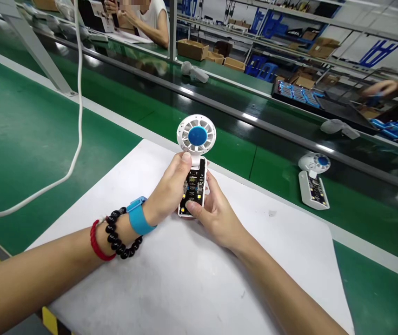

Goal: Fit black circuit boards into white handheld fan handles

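Note:
Between both hands is a white handheld fan (196,179), its round head with a blue centre pointing away and its handle open on a black circuit board. My left hand (171,186) is closed round the fan's left side, thumb near the neck below the head. My right hand (218,211) grips the handle from the right, its thumb pressed on the lower part of the board. The fingers behind the handle are mostly hidden. Under the hands lies a white sheet (171,274).
Another open fan (314,181) lies on the belt to the right. White fan parts (340,128) (195,72) rest farther back. A white cable (80,93) hangs at left beside a metal post (38,51). Across the line are a seated person (153,25), a co-worker's blurred hand (382,88) and a tray (298,95).

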`<state>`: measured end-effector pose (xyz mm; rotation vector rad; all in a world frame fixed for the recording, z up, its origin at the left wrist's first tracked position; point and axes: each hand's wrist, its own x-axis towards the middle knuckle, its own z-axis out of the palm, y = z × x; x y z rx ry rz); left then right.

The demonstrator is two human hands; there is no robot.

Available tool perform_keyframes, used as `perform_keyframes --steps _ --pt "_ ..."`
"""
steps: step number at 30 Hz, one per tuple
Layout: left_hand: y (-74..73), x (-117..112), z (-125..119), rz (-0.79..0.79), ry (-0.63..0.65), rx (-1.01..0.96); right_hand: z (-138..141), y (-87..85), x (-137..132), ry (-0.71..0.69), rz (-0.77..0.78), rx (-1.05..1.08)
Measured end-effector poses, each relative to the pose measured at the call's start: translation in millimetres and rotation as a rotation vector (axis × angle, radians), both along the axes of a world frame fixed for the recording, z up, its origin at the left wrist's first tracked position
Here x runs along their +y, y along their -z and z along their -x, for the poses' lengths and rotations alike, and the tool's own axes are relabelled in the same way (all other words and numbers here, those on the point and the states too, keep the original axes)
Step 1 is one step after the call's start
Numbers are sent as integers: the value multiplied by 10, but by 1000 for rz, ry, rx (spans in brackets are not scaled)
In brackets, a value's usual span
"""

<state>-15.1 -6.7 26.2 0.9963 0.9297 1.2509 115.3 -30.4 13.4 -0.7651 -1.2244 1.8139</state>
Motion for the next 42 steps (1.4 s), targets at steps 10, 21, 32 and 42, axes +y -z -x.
perform_keyframes --steps 10,21,32,42 --pt "16 25 9 20 -1 1 -40 -8 32 -69 34 -30" --pt "-4 34 10 -18 -48 56 -114 -22 65 -161 58 84" --pt "-4 36 15 -28 -92 76 -196 26 101 -196 107 64" --pt "17 6 21 -86 -58 82 -73 0 43 -124 14 29"
